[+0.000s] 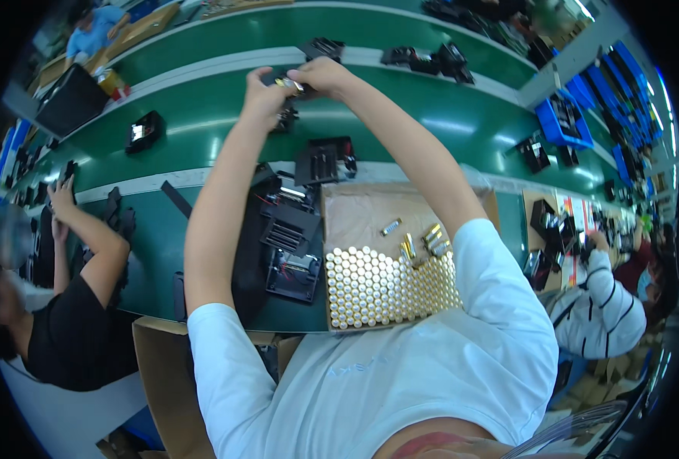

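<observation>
Some gold batteries (289, 84) sit right inside the grip, the left hand (262, 102) closed around them; the right hand (324, 76) meets it just beside, its hold too hidden to tell. Nearer the body than the grip lie black cases (290, 228) and a carton (349, 205) of upright batteries (374, 291).

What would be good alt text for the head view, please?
A person's left hand and right hand hold batteries above a green surface. Closer in, a cardboard box of mostly upright batteries sits beside black housings; other people work nearby.
</observation>
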A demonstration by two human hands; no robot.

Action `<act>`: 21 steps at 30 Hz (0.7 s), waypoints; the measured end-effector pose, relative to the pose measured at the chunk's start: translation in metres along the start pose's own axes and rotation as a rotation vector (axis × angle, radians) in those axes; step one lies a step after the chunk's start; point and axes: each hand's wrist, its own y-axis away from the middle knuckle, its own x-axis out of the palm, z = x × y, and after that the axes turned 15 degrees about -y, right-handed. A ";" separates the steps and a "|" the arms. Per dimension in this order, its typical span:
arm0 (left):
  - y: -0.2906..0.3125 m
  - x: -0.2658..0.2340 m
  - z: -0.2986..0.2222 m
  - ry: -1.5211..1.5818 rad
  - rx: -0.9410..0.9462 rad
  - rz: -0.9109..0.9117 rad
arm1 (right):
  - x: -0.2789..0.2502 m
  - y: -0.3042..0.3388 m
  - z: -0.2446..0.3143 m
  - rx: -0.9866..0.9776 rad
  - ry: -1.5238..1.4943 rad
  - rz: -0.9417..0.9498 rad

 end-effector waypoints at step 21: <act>0.002 -0.008 0.009 -1.526 0.511 -0.401 | -0.121 0.292 0.037 -0.141 1.261 0.951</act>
